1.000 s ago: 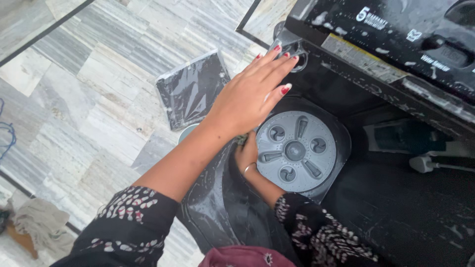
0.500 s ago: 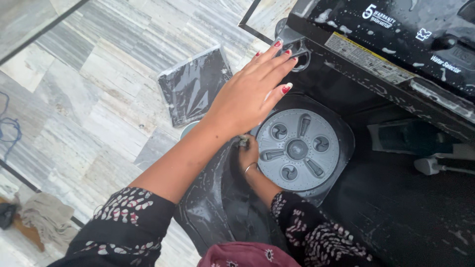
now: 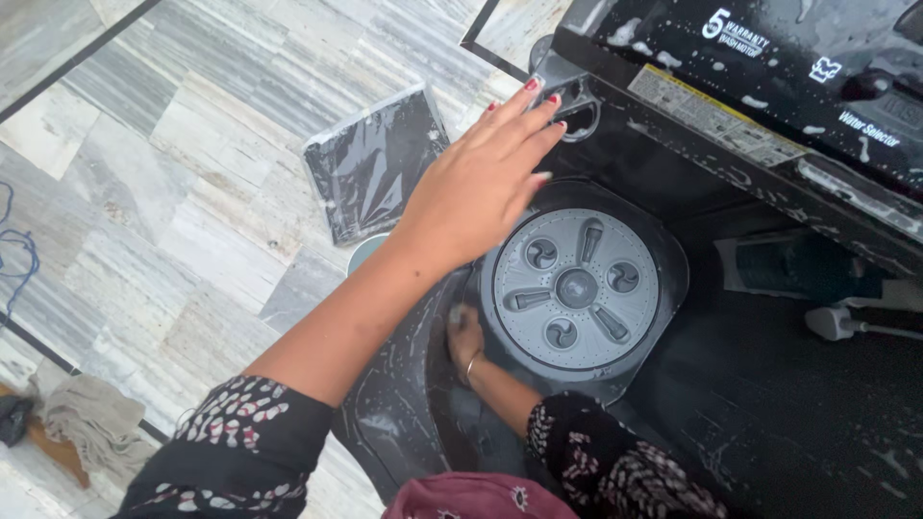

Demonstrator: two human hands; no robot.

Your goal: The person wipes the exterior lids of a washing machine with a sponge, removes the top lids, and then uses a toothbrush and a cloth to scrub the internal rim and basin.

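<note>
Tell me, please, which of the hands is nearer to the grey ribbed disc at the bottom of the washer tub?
The right hand: it is down inside the tub, just beside the grey ribbed disc's left edge. The left hand lies flat up on the tub's rim, above the disc.

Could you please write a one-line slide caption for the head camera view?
Left hand braced on the soapy black washing machine's rim, right hand low inside the tub beside the grey pulsator.
</note>
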